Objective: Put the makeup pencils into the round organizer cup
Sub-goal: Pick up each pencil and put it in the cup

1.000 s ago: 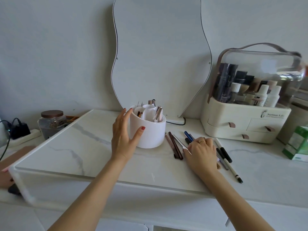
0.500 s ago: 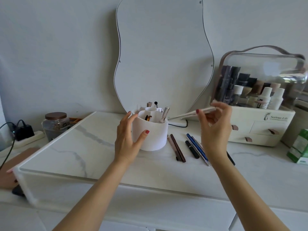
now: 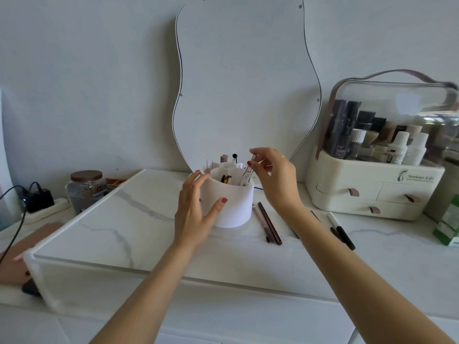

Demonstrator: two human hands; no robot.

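The white round organizer cup [image 3: 233, 207] stands on the marble top, with several tools upright in its compartments. My left hand [image 3: 195, 217] wraps its left side, thumb on the front wall. Above the cup's right rim, my right hand [image 3: 274, 180] pinches the top of a silvery pencil [image 3: 247, 175] that stands with its lower end inside the cup. Two brown pencils [image 3: 267, 223] lie just right of the cup. Black pencils [image 3: 344, 235] and a white pencil [image 3: 332, 218] lie further right. My right forearm hides others.
A wavy mirror [image 3: 243, 83] leans on the wall behind the cup. A cream cosmetics case [image 3: 372, 194] with drawers stands at the right, beside a green box [image 3: 450, 224]. At the left are a lidded jar [image 3: 85, 191] and a charger [image 3: 39, 201]. The marble slab's edge [image 3: 99, 259] runs near me.
My right hand took a silvery pencil from the table, carried it left, and now has its lower end in the cup. My left hand stayed on the cup.
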